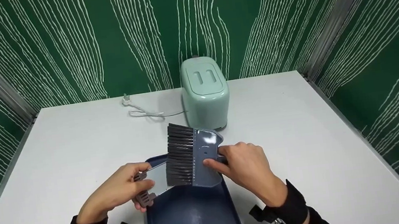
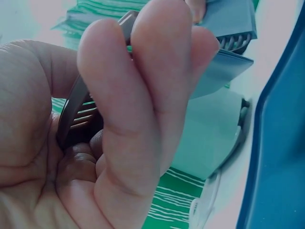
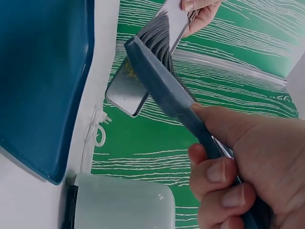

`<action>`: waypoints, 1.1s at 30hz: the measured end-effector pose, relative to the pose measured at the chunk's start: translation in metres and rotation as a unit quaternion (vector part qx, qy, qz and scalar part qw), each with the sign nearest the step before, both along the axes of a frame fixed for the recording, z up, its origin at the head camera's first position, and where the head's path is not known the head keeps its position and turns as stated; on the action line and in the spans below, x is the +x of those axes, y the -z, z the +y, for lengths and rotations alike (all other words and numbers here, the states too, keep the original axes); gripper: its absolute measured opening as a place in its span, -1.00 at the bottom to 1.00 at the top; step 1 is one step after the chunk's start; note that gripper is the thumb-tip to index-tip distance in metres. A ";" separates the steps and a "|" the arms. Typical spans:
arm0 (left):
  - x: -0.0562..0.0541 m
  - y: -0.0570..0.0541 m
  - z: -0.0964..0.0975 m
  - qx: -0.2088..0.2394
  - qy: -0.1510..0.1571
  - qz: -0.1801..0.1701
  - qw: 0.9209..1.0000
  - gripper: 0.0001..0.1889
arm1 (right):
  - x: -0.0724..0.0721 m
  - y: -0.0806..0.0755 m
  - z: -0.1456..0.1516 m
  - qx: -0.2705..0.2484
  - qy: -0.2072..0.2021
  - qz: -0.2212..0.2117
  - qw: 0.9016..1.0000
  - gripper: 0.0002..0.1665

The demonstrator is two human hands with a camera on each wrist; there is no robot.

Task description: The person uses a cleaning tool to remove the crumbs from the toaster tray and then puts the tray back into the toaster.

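Head view, lower middle: right hand [image 1: 249, 166] grips the brush [image 1: 193, 154] handle, left hand [image 1: 118, 190] pinches a grey comb piece [image 1: 144, 197] over the blue tray [image 1: 192, 214].

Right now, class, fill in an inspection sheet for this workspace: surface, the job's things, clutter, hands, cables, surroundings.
Surface: white table, bare at the sides.
Job's things: grey-blue plastic hand brush with dark bristles held over a dark blue plastic tray; flat shiny metal piece with a grey toothed grip against the bristles.
Clutter: mint-green toaster behind the tray.
Hands: left hand grips the toothed grip; right hand grips the brush handle.
Cables: white cord with plug lying left of the toaster.
Surroundings: green walls with white wavy lines.
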State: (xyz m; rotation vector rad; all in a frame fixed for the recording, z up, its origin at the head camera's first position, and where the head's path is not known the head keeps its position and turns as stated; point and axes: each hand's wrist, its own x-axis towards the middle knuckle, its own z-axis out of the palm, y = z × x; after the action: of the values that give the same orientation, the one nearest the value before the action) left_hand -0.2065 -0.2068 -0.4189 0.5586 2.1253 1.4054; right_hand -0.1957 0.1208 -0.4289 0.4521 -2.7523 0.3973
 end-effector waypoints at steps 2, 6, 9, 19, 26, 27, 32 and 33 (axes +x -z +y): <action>0.000 -0.001 -0.001 0.000 -0.001 0.003 1.000 -0.81 | 0.000 -0.001 0.001 0.004 0.001 0.003 1.000 -0.24; 0.001 -0.003 -0.002 0.002 -0.002 0.008 1.000 -0.78 | 0.000 -0.002 0.005 0.009 0.001 0.005 1.000 -0.23; 0.001 -0.004 -0.002 0.000 -0.005 0.009 1.000 -0.76 | 0.000 -0.003 0.008 0.014 0.002 0.005 1.000 -0.23; 0.003 -0.008 -0.003 -0.014 -0.011 0.011 1.000 -0.69 | -0.001 -0.010 0.017 0.015 0.015 -0.001 1.000 -0.24; 0.004 -0.009 -0.006 -0.018 -0.006 0.013 1.000 -0.68 | -0.002 -0.014 0.024 0.023 0.021 -0.015 0.999 -0.27; 0.004 -0.008 -0.006 -0.020 -0.006 0.016 1.000 -0.68 | -0.002 -0.015 0.025 0.024 0.023 -0.019 0.999 -0.27; 0.005 -0.007 -0.009 -0.024 -0.004 0.021 0.999 -0.76 | -0.003 -0.018 0.030 0.026 0.029 -0.034 0.999 -0.27; 0.005 -0.007 -0.009 -0.025 -0.004 0.020 0.999 -0.78 | -0.002 -0.018 0.031 0.028 0.030 -0.035 0.999 -0.27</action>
State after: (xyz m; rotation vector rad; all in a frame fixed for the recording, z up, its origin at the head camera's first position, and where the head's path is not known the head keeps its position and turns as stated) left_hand -0.2017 -0.2158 -0.4117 0.5650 2.1905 1.3522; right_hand -0.1981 0.1518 -0.4108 0.3752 -2.8440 0.3277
